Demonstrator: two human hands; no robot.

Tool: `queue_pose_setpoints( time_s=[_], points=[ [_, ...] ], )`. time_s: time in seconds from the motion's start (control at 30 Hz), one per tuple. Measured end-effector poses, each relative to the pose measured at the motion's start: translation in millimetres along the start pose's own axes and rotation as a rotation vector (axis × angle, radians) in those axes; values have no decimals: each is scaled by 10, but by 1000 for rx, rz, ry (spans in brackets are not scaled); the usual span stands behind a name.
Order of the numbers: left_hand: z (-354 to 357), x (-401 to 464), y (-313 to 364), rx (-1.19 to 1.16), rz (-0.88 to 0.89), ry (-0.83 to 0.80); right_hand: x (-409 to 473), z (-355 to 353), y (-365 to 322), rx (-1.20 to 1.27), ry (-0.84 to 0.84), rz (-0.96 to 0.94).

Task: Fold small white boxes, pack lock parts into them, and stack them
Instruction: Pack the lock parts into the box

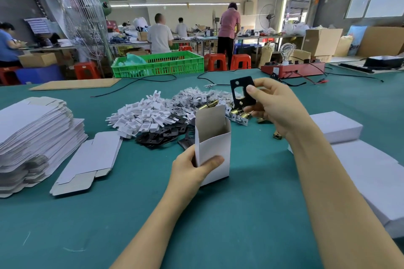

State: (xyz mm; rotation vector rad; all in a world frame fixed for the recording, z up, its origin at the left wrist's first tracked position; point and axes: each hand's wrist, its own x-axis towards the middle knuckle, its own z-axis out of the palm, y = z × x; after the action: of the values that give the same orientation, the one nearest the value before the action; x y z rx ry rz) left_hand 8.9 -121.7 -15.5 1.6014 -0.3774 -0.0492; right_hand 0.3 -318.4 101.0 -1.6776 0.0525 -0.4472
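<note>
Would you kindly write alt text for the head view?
The left hand holds an open white box upright on a green table while the right hand pinches a black plate above it. Loose lock parts lie behind.

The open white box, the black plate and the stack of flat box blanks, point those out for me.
open white box (pixel 215 148): head view, on its front wall.
black plate (pixel 240 87): head view, on its upper face beside the cut-out.
stack of flat box blanks (pixel 32 129): head view, on the top sheet.
</note>
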Motion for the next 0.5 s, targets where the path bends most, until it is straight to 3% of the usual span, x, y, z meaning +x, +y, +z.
queue_pose_setpoints(
  time_s=[0.3, 0.5],
  points=[
    [-57, 11, 48, -92, -97, -128, -207, 93, -393, -456, -319, -210],
    [-59, 6, 41, -56, -38, -142, -239, 230, -440, -700, -424, -295]
  ],
)
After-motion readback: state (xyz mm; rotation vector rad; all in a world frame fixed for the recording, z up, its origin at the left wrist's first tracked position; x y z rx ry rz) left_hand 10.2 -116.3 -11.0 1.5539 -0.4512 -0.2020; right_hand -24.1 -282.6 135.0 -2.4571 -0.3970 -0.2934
